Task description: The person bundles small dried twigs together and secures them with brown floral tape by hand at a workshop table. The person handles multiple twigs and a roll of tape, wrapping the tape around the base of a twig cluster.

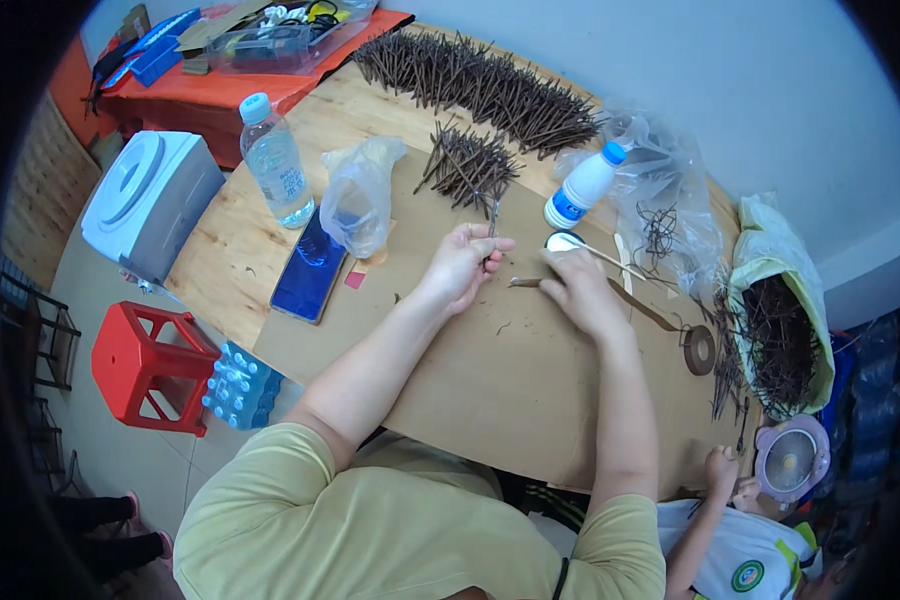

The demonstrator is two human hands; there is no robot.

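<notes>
My left hand [460, 268] is closed in a pinch on a thin dark stem [493, 220], which points up and away from the fingertips. To its right, my right hand [582, 292] bends over a strip of brown tape [525, 283], whose free end sticks out past the thumb. From there the tape runs to its roll [699, 350] on the right. Just beyond the right fingers is a small dish of white stuff [562, 242], with a thin wooden stick [610, 262] beside it. A small pile of brown stems [470, 168] lies ahead of my left hand.
A long row of brown stems [480, 90] lines the far edge. A white bottle [580, 188], water bottle [278, 165], plastic bag [358, 200] and phone [308, 268] surround the cardboard [490, 370]. A stuffed sack [785, 320] and another person's hand [720, 470] are at right.
</notes>
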